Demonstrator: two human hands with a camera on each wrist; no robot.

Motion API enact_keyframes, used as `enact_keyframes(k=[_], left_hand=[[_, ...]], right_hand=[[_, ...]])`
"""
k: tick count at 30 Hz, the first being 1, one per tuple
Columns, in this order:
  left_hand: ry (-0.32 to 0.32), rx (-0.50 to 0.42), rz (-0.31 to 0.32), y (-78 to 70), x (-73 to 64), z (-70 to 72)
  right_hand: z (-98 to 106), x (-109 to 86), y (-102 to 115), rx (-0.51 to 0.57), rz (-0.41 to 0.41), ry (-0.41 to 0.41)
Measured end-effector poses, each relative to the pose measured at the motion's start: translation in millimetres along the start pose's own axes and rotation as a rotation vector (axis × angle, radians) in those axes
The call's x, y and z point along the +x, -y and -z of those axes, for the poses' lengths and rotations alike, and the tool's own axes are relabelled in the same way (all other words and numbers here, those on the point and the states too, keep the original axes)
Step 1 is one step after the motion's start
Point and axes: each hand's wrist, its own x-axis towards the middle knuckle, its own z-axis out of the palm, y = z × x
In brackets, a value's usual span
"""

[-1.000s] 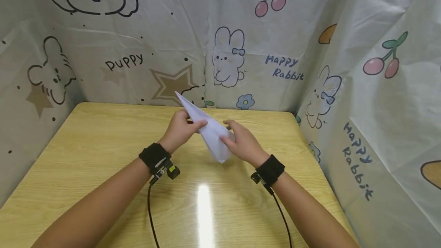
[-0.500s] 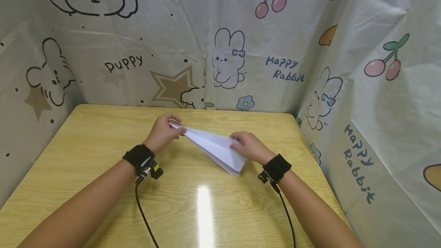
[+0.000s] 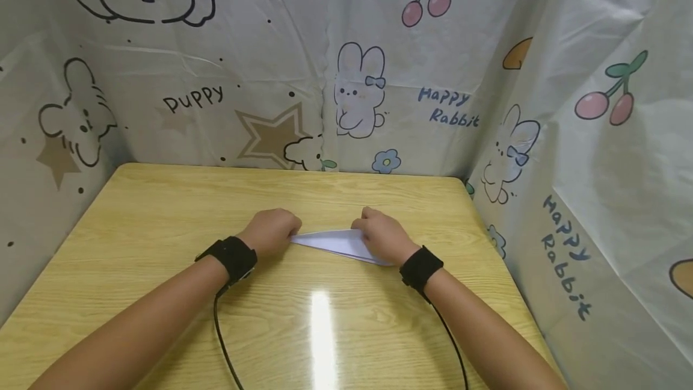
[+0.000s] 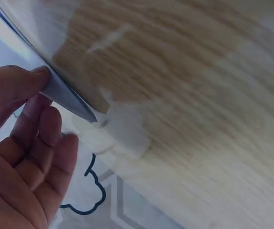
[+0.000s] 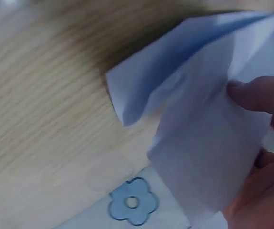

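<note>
A folded sheet of white paper point(image 3: 330, 241), long and tapering to a point, stretches between both hands just over the table. My left hand point(image 3: 272, 230) pinches it near the narrow tip; in the left wrist view the thumb lies on the folded paper point(image 4: 63, 93) and the other fingers curl behind. At the wider end, my right hand point(image 3: 385, 235) grips the paper. The right wrist view has the thumb pressed on the paper point(image 5: 203, 124), whose folded layers spread apart at the wide end. Some right fingers are hidden behind it.
A light wood-grain table point(image 3: 178, 209) lies under the hands, with a bright light reflection near its front. Printed cloth point(image 3: 243, 47) with cartoon animals hangs around the back and sides. Black straps with cables are on both wrists.
The paper has turned from a steep slant to nearly level and come down toward the table. My left hand has shifted to its narrow tip, and both hands have rolled over.
</note>
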Motion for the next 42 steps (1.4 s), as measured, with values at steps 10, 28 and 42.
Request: enact_keyframes(k=[10, 28, 42], left_hand=[[-0.067, 0.299, -0.139, -13.7, -16.0, -5.7], [0.204, 0.213, -0.035, -83.9, -27.4, -8.2], [0.202, 0.06, 0.122, -70.6, -57.6, -1.3]], right_hand=[[-7, -26.1, 41, -0.189, 0.244, 0.083], [-28, -26.6, 76, -0.012, 0.139, 0.26], [-24, -109.5, 21, 0.022, 0.011, 0.272]])
